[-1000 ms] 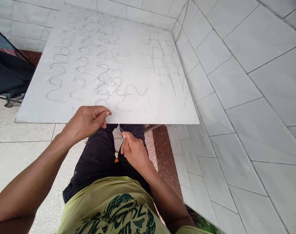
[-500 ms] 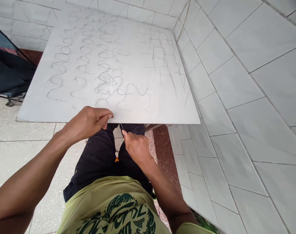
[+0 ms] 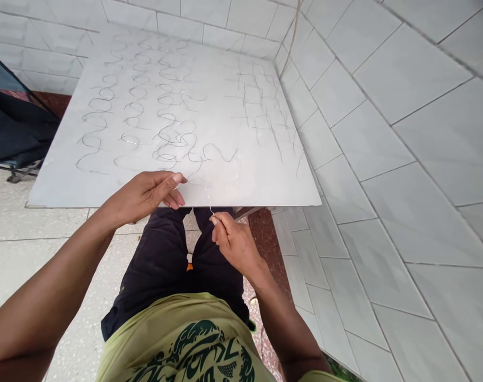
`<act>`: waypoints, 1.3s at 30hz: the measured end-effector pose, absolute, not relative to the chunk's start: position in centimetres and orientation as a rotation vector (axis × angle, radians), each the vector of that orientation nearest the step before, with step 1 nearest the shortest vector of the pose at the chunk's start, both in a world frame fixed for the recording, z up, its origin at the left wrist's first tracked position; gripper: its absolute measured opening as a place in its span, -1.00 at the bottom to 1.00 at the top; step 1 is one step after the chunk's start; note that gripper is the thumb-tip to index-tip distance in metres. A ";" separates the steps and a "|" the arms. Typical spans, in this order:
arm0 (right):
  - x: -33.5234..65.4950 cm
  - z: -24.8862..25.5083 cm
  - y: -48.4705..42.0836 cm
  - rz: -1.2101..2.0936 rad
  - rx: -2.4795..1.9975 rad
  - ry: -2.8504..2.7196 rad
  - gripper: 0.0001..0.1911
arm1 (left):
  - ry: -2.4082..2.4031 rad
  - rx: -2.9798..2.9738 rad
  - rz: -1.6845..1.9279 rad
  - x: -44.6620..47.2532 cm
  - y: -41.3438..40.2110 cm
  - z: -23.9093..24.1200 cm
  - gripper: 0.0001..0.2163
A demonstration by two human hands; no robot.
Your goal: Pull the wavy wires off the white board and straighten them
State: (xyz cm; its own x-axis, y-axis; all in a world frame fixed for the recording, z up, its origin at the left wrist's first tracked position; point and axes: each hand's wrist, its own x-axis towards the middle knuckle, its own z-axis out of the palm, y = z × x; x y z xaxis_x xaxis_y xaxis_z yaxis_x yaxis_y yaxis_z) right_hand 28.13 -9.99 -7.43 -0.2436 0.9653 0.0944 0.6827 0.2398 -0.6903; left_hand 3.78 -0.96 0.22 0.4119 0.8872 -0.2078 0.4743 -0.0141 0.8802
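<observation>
Below centre, right hand point(image 3: 236, 240) pinches thin wire point(image 3: 209, 201), which a weak pinch may drop; left hand point(image 3: 154, 194), half uncurled, seems empty.

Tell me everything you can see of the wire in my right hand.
The thin wire looks silvery and metallic, with slight bends. The right hand pinches its lower part between thumb and finger. From there it slants up and leftward in view, across the near edge of the white board; whether it touches the board is unclear.

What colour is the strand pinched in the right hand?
The strand looks silvery white; the head view shows it.
</observation>
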 end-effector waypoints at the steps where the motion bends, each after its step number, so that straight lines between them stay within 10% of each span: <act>1: 28.5 -7.3 -9.8 0.743 -1.510 -1.971 -0.70 | 1.215 1.598 0.551 3.8 -1.0 0.3 -0.46; 16: 36.4 -7.4 -0.7 0.103 -2.040 -1.978 -0.66 | 1.402 1.538 0.507 -0.2 -4.2 -2.8 -0.47; 39: 38.7 -4.4 10.9 -0.006 -2.423 -1.877 -0.62 | 1.485 1.632 0.495 -2.1 -6.7 -9.0 -0.47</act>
